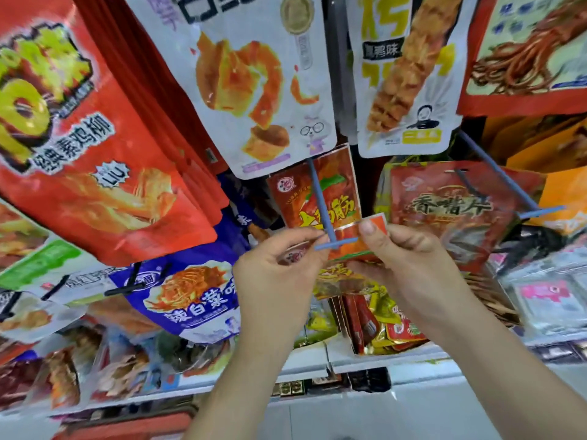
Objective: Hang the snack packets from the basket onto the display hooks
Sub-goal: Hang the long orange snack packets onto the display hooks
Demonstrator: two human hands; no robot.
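Note:
A blue display hook (320, 201) sticks out toward me at the centre, ending in a short crossbar. Both hands hold a small red snack packet (359, 246) right at that crossbar. My left hand (279, 274) pinches the packet's left top edge beside the crossbar. My right hand (403, 265) pinches its right top corner between thumb and fingers. Behind the hook hangs a red packet (336, 182) of the same kind. The basket is out of view.
Large hanging packets crowd the top: red (95, 147) at left, white (254, 84) in the middle, another white (409, 74) to its right. A second blue hook (505, 182) carries a red packet (444, 204). Below runs a white shelf (317, 363) with more packets.

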